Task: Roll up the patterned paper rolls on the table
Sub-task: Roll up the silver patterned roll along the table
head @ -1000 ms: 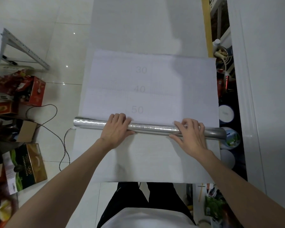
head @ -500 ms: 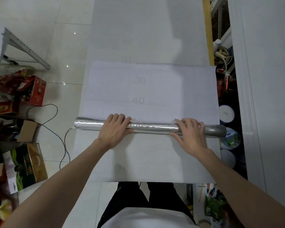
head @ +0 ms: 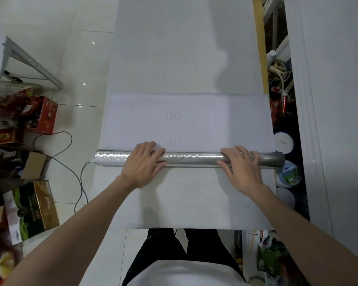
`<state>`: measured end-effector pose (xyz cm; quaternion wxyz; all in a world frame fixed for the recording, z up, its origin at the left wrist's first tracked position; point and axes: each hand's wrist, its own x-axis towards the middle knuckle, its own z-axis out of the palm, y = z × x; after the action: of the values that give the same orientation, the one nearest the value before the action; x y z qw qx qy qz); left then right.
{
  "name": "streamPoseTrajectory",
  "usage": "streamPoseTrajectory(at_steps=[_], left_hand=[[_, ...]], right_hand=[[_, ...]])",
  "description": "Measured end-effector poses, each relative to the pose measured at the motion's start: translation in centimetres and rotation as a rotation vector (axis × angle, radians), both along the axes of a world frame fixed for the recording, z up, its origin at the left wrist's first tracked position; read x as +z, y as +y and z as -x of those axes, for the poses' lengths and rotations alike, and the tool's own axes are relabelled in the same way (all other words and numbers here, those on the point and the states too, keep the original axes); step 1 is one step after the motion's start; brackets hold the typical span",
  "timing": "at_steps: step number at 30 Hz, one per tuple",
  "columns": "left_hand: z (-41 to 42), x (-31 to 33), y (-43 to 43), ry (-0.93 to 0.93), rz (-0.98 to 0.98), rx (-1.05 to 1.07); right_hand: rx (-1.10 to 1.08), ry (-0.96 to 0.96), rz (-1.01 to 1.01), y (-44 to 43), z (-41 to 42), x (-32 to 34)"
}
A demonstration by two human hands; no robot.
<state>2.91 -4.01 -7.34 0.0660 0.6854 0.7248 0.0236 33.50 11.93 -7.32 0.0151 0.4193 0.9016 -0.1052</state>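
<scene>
Head camera looks down on a silvery patterned paper roll lying crosswise on the worktop, nearer its near edge, both ends reaching the side edges. Both the left hand and the right hand rest on top, fingers stretched flat over the roll, pressing rather than clutching. Its loose sheet, printed 30 and 40, runs toward the far edge. To wind well, I judge both palms should push forward equally, holding the roll square to the side edges so layers stay tight.
</scene>
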Motion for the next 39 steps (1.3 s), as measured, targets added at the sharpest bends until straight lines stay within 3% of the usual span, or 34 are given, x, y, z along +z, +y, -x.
streamPoseTrajectory(at_steps=[7, 11, 17, 32, 39], left_hand=[[-0.17, -0.1, 0.24, 0.093, 0.066, -0.009], [-0.04, -0.28, -0.1, 0.005, 0.041, -0.009], [-0.11, -0.28, -0.05, 0.106, 0.04, 0.006], [0.01, 0.08, -0.18, 0.046, 0.009, -0.093], [-0.68, 0.02, -0.4, 0.108, 0.066, -0.072]], right_hand=[[0.049, -0.037, -0.001, -0.28, -0.19, 0.25], [-0.004, 0.031, 0.048, -0.27, -0.09, 0.47], [0.06, -0.028, 0.017, -0.44, -0.32, 0.24], [-0.018, 0.053, 0.027, -0.49, -0.34, 0.23], [0.066, -0.041, 0.016, -0.83, -0.61, -0.17]])
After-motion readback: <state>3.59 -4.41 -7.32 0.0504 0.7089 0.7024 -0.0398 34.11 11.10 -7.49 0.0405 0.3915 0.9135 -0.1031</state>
